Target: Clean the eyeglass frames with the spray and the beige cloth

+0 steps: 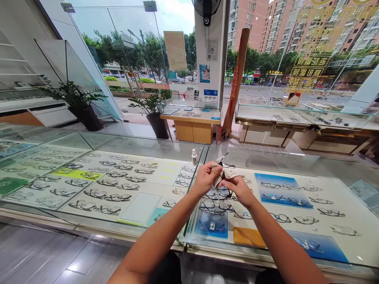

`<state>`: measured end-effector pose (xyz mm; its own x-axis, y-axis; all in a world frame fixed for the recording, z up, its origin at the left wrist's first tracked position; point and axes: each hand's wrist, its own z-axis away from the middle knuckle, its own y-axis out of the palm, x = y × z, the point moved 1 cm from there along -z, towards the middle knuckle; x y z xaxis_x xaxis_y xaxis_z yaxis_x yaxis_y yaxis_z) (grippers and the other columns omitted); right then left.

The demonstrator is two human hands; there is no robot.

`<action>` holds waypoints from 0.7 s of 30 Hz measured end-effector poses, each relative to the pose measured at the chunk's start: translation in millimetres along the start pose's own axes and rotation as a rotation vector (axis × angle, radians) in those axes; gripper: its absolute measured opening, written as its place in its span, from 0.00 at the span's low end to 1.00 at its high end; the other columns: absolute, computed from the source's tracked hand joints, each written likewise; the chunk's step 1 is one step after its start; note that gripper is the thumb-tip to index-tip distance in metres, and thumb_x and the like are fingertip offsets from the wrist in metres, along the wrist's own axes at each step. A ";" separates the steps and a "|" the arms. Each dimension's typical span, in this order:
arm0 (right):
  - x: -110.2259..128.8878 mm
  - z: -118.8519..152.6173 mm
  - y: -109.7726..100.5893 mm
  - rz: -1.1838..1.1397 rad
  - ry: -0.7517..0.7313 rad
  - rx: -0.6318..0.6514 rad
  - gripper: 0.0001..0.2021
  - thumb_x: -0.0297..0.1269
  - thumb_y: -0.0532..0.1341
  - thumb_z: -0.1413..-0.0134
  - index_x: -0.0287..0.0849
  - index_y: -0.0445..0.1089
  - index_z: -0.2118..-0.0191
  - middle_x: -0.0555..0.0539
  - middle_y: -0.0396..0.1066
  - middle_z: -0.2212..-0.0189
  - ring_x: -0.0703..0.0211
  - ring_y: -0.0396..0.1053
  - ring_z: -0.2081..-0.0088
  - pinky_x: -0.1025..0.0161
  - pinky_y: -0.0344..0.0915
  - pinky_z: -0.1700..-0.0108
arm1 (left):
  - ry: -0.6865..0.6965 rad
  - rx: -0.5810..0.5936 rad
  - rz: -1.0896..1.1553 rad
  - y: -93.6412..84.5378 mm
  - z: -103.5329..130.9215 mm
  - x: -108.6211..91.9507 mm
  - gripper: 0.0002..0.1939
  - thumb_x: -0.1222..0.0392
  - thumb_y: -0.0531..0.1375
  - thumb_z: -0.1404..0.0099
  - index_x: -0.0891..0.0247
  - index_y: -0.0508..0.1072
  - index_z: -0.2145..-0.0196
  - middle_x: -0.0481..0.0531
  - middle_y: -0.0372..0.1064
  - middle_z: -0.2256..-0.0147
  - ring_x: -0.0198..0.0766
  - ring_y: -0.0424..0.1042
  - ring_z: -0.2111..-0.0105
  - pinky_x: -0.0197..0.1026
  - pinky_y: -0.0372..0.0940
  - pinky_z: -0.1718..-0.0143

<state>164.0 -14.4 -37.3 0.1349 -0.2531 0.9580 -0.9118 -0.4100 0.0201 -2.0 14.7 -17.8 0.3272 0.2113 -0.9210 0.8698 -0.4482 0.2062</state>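
Observation:
Above the glass counter, my left hand (pixel 206 178) is closed, pinching a pale beige cloth (pixel 233 173) with thumb and fingers. The cloth is folded around a pair of eyeglasses (pixel 221 163); a dark part of the frame and a thin temple stick out over the top, while the lenses are mostly hidden. My right hand (pixel 241 192) is also closed, its fingertips gripping the lower right side of the cloth and glasses. A small white bottle (pixel 194 157) stands upright on the glass, just left of and beyond my left hand.
Beneath the glass top lie rows of eyeglasses (pixel 117 198), blue display mats (pixel 284 190) and an orange-brown case (pixel 249 236). A metal seam (pixel 204 154) divides the counter. Farther off stand a smaller display case (pixel 192 112), potted plants (pixel 156 122) and a wooden trunk (pixel 237 83).

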 end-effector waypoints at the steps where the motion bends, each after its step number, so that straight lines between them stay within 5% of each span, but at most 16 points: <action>1: 1.4 0.1 0.0 -0.002 -0.006 0.006 0.20 0.58 0.70 0.39 0.44 0.83 0.62 0.46 0.82 0.63 0.51 0.77 0.57 0.53 0.69 0.44 | 0.003 0.007 -0.006 -1.3 -0.9 -0.8 0.26 0.35 0.67 0.32 0.63 0.70 0.67 0.46 0.69 0.81 0.33 0.67 0.84 0.34 0.59 0.81; 8: -2.0 1.5 -13.7 -0.118 0.020 -0.047 0.16 0.54 0.71 0.39 0.44 0.83 0.64 0.45 0.82 0.64 0.52 0.76 0.57 0.55 0.69 0.47 | -0.034 0.265 0.062 -8.9 -4.1 -16.2 0.23 0.42 0.70 0.32 0.67 0.76 0.58 0.54 0.77 0.70 0.38 0.77 0.71 0.39 0.71 0.65; 12: -6.4 1.5 -10.5 -0.128 0.058 -0.045 0.19 0.57 0.71 0.41 0.44 0.83 0.64 0.45 0.82 0.65 0.51 0.76 0.59 0.53 0.69 0.47 | -0.066 0.172 0.110 -3.4 -1.4 -11.6 0.24 0.49 0.77 0.40 0.66 0.73 0.57 0.50 0.75 0.73 0.33 0.73 0.76 0.35 0.68 0.71; 21: 1.8 0.7 1.2 -0.039 0.031 -0.018 0.19 0.57 0.70 0.39 0.45 0.83 0.64 0.46 0.82 0.64 0.50 0.76 0.57 0.53 0.68 0.45 | -0.085 0.007 0.080 -0.6 -3.2 2.5 0.28 0.33 0.65 0.32 0.64 0.72 0.68 0.47 0.71 0.80 0.32 0.66 0.84 0.34 0.59 0.80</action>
<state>163.4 -16.0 -35.8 0.1586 -0.2093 0.9649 -0.9132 -0.4028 0.0627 -0.5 18.2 -19.2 0.3623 0.1002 -0.9267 0.8395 -0.4670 0.2777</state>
